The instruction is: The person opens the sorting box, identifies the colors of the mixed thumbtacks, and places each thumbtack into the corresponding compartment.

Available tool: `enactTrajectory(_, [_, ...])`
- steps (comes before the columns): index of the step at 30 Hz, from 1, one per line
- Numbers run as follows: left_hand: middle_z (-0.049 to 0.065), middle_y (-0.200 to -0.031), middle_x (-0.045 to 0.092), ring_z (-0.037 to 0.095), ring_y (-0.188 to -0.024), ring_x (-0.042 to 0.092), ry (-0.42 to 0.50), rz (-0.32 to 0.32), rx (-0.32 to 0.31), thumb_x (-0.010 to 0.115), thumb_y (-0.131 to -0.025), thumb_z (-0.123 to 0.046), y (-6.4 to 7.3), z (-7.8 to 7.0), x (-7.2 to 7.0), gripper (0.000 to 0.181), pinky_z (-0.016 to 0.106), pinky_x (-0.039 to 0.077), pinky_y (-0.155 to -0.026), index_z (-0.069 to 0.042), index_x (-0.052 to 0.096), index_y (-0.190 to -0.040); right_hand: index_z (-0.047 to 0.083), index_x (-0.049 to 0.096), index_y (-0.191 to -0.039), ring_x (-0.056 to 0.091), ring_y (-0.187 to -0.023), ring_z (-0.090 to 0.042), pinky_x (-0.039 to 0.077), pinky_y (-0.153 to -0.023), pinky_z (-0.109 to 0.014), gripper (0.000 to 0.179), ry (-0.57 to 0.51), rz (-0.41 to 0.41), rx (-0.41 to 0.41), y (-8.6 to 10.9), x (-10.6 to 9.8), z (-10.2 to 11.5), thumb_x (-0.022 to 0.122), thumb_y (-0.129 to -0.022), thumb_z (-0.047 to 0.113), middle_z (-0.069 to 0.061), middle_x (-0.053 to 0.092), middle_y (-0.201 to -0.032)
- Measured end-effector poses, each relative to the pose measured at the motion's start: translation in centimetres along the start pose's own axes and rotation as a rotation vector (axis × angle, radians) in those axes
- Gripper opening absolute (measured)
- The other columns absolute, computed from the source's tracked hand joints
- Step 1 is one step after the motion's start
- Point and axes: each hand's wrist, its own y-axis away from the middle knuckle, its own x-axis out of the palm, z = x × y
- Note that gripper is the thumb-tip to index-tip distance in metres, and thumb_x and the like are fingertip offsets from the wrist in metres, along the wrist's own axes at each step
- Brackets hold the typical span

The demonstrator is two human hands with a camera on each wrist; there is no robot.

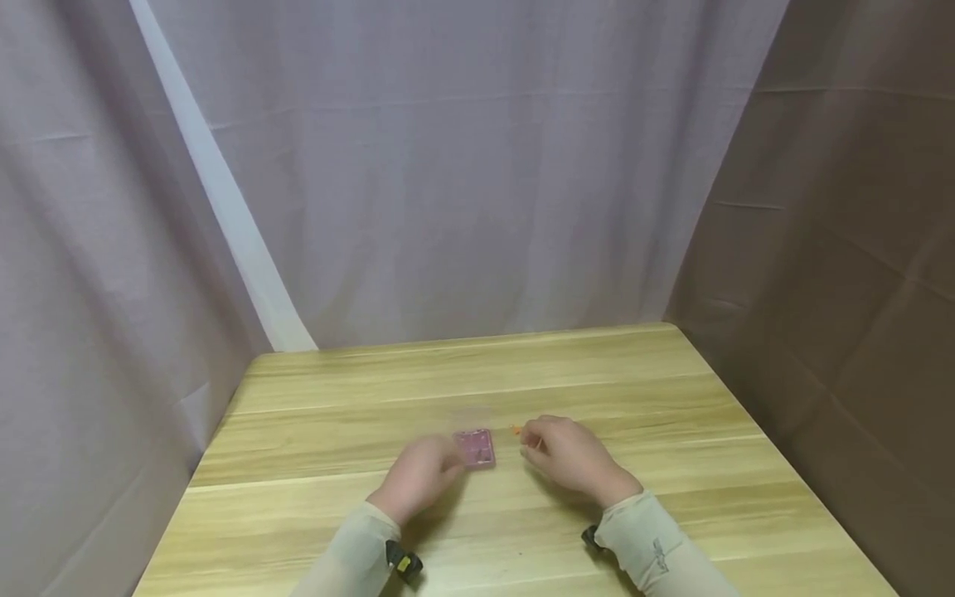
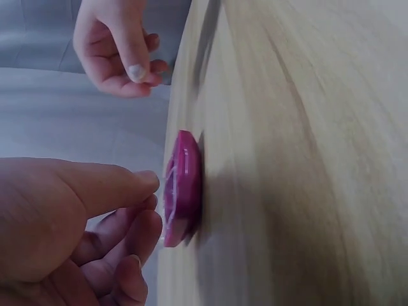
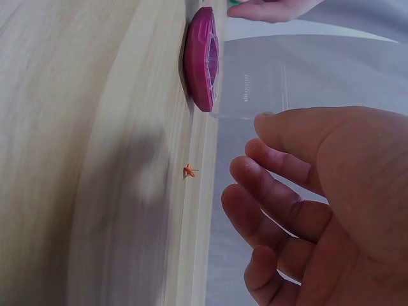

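A small pink box (image 1: 479,448) with compartments lies on the table, its clear lid (image 3: 264,89) raised. My left hand (image 1: 423,473) is beside the box's left side, blurred in the head view. In the left wrist view its thumb and forefinger (image 2: 148,180) come together close over the box. A bit of something green (image 3: 234,2) shows at the left fingertips in the right wrist view; its kind cannot be told. To the box's right, my right hand (image 1: 569,456) hovers with loosely bent fingers holding nothing. A tiny orange thing (image 3: 189,171) with thin ends lies near its fingertips.
The wooden table (image 1: 597,373) runs back to a grey curtain (image 1: 477,182), with a brown curtain (image 1: 843,249) along the right. A black strap (image 1: 404,562) sits at the left sleeve and another (image 1: 592,539) at the right.
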Motion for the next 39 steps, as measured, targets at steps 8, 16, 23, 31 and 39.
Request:
enactTrajectory(8, [0.004,-0.111,0.079,0.027,-0.108,0.074,-0.015,0.027,0.003,0.076,-0.102,-0.019,-1.0,0.4,0.9,0.009,0.053,0.059,-0.100,-0.013,0.080,-0.109,0.022,0.076,-0.102,0.064,-0.081,-0.005,0.059,-0.077,-0.036,0.006,0.003,-0.014,-0.006,0.3,-0.2,-0.3,0.082,-0.099,0.023,0.016,0.068,-0.090])
enactTrajectory(16, [-0.007,-0.095,0.074,0.016,-0.092,0.070,-0.042,0.028,0.014,0.077,-0.102,-0.021,-1.8,0.7,1.2,0.009,0.046,0.061,-0.090,-0.020,0.076,-0.093,0.022,0.076,-0.101,0.065,-0.083,-0.007,0.058,-0.077,-0.035,0.006,0.013,-0.023,-0.023,0.4,-0.2,-0.7,0.082,-0.099,0.022,0.014,0.069,-0.092])
enactTrajectory(23, [-0.006,-0.095,0.074,0.018,-0.092,0.069,-0.042,0.018,0.006,0.076,-0.101,-0.017,-2.3,0.6,1.2,0.008,0.047,0.060,-0.089,-0.019,0.077,-0.093,0.022,0.076,-0.101,0.065,-0.083,-0.006,0.059,-0.077,-0.034,0.006,0.010,-0.028,-0.035,0.5,-0.3,-0.8,0.082,-0.099,0.022,0.014,0.070,-0.092])
enactTrajectory(31, [-0.002,-0.100,0.076,0.023,-0.097,0.071,-0.040,0.025,-0.005,0.075,-0.101,-0.016,-2.3,0.7,1.2,0.004,0.050,0.060,-0.092,-0.016,0.078,-0.099,0.023,0.076,-0.100,0.064,-0.082,-0.005,0.058,-0.077,-0.034,0.006,0.012,-0.018,-0.031,0.6,-0.4,-0.8,0.082,-0.099,0.023,0.016,0.068,-0.091])
enactTrajectory(39, [0.005,-0.114,0.079,0.029,-0.111,0.073,-0.012,0.008,0.001,0.076,-0.102,-0.016,-1.6,0.4,0.6,0.014,0.054,0.058,-0.101,-0.011,0.081,-0.114,0.023,0.076,-0.099,0.065,-0.083,-0.006,0.059,-0.078,-0.035,0.007,0.017,-0.025,-0.017,0.7,-0.3,-1.0,0.083,-0.098,0.022,0.015,0.069,-0.091])
